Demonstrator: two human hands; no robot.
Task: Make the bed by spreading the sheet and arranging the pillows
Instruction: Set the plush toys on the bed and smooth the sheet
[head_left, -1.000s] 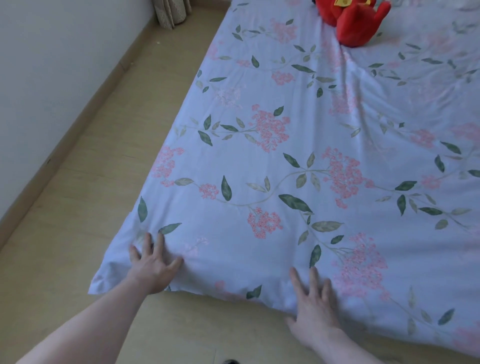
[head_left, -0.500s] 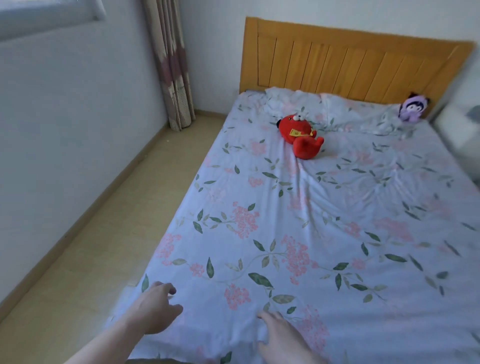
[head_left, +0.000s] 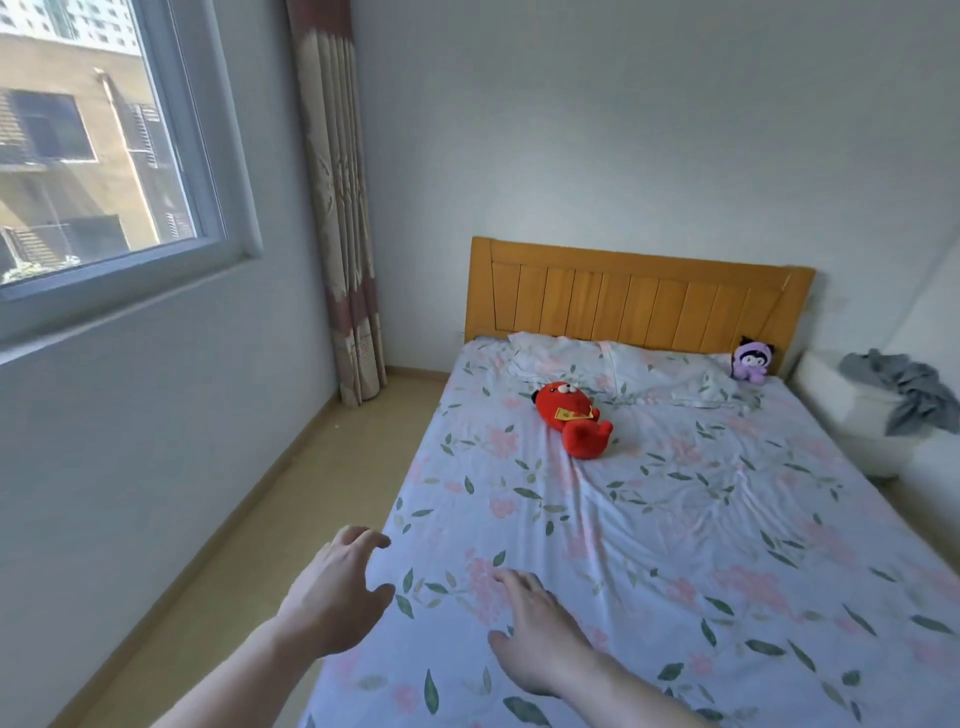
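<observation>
Floral sheet (head_left: 649, 545) lies spread lengthwise, foot edge under both hands, running away toward headboard (head_left: 639, 296). Pillows (head_left: 623, 364) far ahead, well apart from hands. Left hand (head_left: 332, 597) and right hand (head_left: 535, 629) loose-fingered, holding nothing; right nearer the creases.

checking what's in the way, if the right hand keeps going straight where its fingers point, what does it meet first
Mostly bare floral sheet. The right hand points up the bed toward the red plush toy, likely the first object met, though depth is hard to judge.
</observation>
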